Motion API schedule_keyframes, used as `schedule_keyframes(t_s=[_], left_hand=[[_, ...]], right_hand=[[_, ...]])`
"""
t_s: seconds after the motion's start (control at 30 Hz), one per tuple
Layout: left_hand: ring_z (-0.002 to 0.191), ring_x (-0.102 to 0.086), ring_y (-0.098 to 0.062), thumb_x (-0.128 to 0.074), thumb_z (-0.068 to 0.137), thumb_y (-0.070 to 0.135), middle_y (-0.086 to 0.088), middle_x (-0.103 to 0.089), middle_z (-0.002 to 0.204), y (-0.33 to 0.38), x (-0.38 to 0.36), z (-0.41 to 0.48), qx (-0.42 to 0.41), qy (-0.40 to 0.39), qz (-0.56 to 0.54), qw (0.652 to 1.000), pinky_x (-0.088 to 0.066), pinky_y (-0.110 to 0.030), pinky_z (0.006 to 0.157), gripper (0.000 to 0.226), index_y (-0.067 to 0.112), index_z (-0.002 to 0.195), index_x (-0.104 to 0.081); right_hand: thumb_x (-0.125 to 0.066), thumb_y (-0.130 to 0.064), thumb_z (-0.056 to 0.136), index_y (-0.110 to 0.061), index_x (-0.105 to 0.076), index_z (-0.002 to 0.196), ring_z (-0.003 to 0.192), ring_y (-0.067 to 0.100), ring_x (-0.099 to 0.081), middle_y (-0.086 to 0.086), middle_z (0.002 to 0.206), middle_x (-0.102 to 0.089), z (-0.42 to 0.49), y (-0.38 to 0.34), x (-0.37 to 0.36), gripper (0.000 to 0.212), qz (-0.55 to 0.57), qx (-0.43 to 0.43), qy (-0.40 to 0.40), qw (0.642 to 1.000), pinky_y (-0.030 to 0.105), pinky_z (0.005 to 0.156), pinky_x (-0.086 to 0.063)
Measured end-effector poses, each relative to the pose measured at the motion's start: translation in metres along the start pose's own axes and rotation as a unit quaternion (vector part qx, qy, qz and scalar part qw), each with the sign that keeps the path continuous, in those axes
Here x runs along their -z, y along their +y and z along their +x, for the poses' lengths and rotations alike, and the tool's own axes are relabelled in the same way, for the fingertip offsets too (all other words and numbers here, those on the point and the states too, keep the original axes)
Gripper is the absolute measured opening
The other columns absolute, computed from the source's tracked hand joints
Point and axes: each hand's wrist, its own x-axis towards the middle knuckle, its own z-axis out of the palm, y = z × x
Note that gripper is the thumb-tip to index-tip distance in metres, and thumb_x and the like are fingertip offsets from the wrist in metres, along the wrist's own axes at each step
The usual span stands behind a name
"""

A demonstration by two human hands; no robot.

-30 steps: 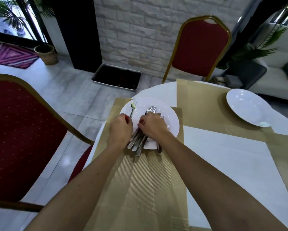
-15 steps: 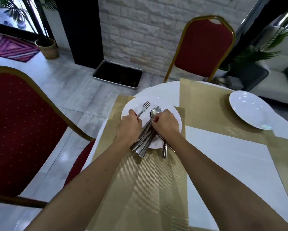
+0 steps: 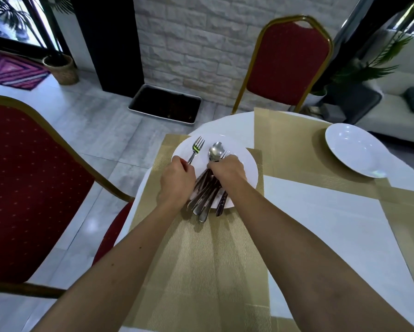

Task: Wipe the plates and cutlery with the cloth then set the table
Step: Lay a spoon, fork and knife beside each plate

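Note:
A white plate (image 3: 245,168) lies on a gold placemat (image 3: 201,255) at the table's left side. A bundle of steel cutlery (image 3: 204,195) lies across the plate, its handles sticking out over the near rim. My left hand (image 3: 176,180) holds a single fork (image 3: 196,147) by its handle, tines pointing away over the plate. My right hand (image 3: 227,170) grips the bundle near a spoon bowl (image 3: 216,150). A second white plate (image 3: 354,149) sits on another gold placemat (image 3: 289,144) at the far right. No cloth is in view.
A red chair with a gold frame (image 3: 35,188) stands close on the left, another red chair (image 3: 287,61) behind the table. A dark floor tray (image 3: 165,105) lies by the stone wall. The white table (image 3: 321,226) shows between the mats.
My left hand has drawn one fork apart from the bundle, out to the left. The spoon bowl now shows beyond my right hand. The view has shifted a little.

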Motion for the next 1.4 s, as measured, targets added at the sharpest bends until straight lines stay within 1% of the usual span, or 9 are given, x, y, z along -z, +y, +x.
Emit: schedule_keyframes(t_s=[0.17,0.3,0.47,0.57,0.67,0.73,1.0,1.23,1.4], left_hand=[[0.071,-0.052,-0.016,-0.043,0.098,0.021,-0.003,-0.057,0.083,-0.001,0.002,-0.006,0.035,-0.006,-0.040,0.999,-0.034,-0.025,0.051,0.011,0.013,0.092,-0.049],[0.069,-0.049,-0.012,-0.044,0.096,0.020,0.003,-0.055,0.078,0.005,0.007,-0.014,0.075,0.015,-0.074,0.994,-0.035,-0.026,0.054,0.011,0.015,0.091,-0.052],[0.074,-0.052,-0.015,-0.049,0.092,0.019,0.002,-0.059,0.079,0.021,0.012,-0.028,0.108,0.030,-0.136,0.984,-0.035,-0.024,0.057,0.015,0.014,0.090,-0.063],[0.083,-0.054,-0.020,-0.050,0.091,0.019,0.000,-0.061,0.086,0.034,0.009,-0.040,0.107,0.026,-0.146,0.983,-0.037,-0.027,0.070,0.013,0.016,0.089,-0.063],[0.083,-0.054,-0.020,-0.055,0.090,0.026,0.001,-0.063,0.087,0.057,-0.004,-0.060,0.078,0.014,-0.155,0.985,-0.041,-0.028,0.076,0.011,0.020,0.091,-0.064],[0.072,-0.053,-0.016,-0.058,0.090,0.029,0.002,-0.061,0.080,0.074,-0.017,-0.076,0.059,-0.020,-0.159,0.985,-0.039,-0.025,0.066,0.009,0.022,0.092,-0.064],[0.059,-0.052,-0.009,-0.067,0.086,0.013,-0.001,-0.060,0.072,0.151,-0.119,-0.163,0.086,-0.177,-0.285,0.938,-0.045,-0.017,0.055,0.009,0.012,0.095,-0.064],[0.068,-0.060,-0.010,-0.069,0.084,0.011,-0.001,-0.064,0.075,0.223,-0.229,-0.239,0.117,-0.219,-0.305,0.919,-0.045,-0.020,0.061,0.012,0.019,0.078,-0.064],[0.063,-0.058,-0.011,-0.071,0.082,0.011,-0.004,-0.064,0.074,0.259,-0.283,-0.269,0.152,-0.227,-0.291,0.917,-0.046,-0.018,0.056,0.006,0.015,0.081,-0.067]], right_hand=[[-0.082,-0.025,0.070,-0.005,-0.059,0.083,0.079,0.028,-0.068,0.010,0.083,-0.068,0.009,-0.003,0.002,0.033,0.188,-0.055,-0.044,0.980,0.034,0.072,-0.054],[-0.079,-0.018,0.077,-0.007,-0.051,0.067,0.053,0.019,-0.052,0.007,0.063,-0.055,0.008,-0.004,0.011,0.031,0.216,-0.047,-0.061,0.973,0.029,0.050,-0.041],[-0.056,-0.012,0.093,-0.011,-0.050,0.068,0.054,0.016,-0.046,0.006,0.066,-0.053,-0.002,0.021,0.035,0.026,0.157,0.012,-0.066,0.985,0.023,0.047,-0.033],[-0.045,-0.004,0.096,-0.006,-0.058,0.092,0.054,0.015,-0.053,0.006,0.072,-0.060,-0.010,0.045,0.063,0.014,0.178,0.047,-0.066,0.981,0.020,0.043,-0.037],[-0.049,-0.004,0.090,-0.011,-0.063,0.102,0.061,0.017,-0.052,0.006,0.083,-0.065,-0.016,0.078,0.105,0.021,0.107,0.125,-0.024,0.986,0.018,0.052,-0.043],[-0.055,-0.010,0.089,-0.011,-0.066,0.104,0.068,0.015,-0.053,0.001,0.084,-0.066,-0.015,0.105,0.134,0.018,0.059,0.164,0.005,0.985,0.025,0.067,-0.045],[-0.070,-0.012,0.085,-0.008,-0.072,0.105,0.086,0.012,-0.057,0.002,0.097,-0.069,0.013,0.254,0.295,0.021,-0.067,0.204,0.032,0.976,0.017,0.078,-0.042],[-0.066,-0.006,0.088,-0.019,-0.069,0.105,0.060,-0.013,-0.054,-0.015,0.074,-0.058,0.056,0.382,0.420,0.022,-0.099,0.207,-0.013,0.973,-0.001,0.057,-0.033],[-0.072,-0.003,0.082,-0.003,-0.074,0.095,0.057,-0.022,-0.052,0.003,0.086,-0.069,0.088,0.447,0.456,0.013,-0.118,0.203,-0.013,0.972,-0.001,0.059,-0.036]])
